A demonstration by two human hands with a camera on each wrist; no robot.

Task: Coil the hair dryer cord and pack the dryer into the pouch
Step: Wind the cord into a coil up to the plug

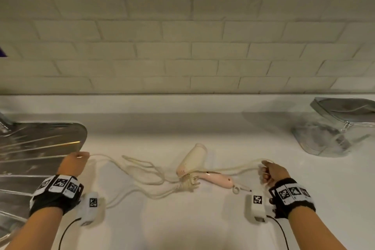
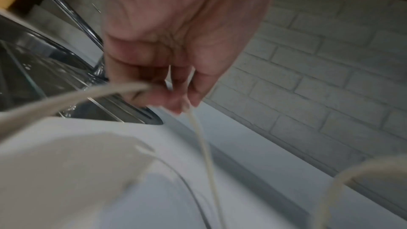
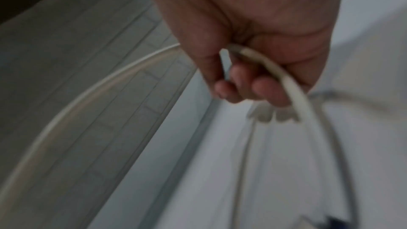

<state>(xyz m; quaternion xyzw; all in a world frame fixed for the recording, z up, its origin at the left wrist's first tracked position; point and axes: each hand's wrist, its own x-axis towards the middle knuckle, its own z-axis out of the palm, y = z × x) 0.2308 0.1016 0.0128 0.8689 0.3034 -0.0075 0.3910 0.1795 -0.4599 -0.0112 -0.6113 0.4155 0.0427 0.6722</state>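
Observation:
A cream and pink hair dryer [image 1: 192,165] lies in the middle of the white counter [image 1: 182,219], its pink handle [image 1: 219,178] pointing right. Its cream cord [image 1: 142,170] sprawls in loose loops across the counter, with the plug [image 1: 189,183] beside the dryer. My left hand [image 1: 74,163] pinches one stretch of cord [image 2: 198,131] at the left, near the sink. My right hand [image 1: 272,171] grips loops of cord [image 3: 284,77] at the right. A silver zip pouch [image 1: 336,126] stands at the back right, apart from both hands.
A steel sink drainboard [image 1: 36,160] fills the left side, with a chrome tap [image 2: 72,18] behind it. A white brick-tile wall [image 1: 182,36] rises behind the counter.

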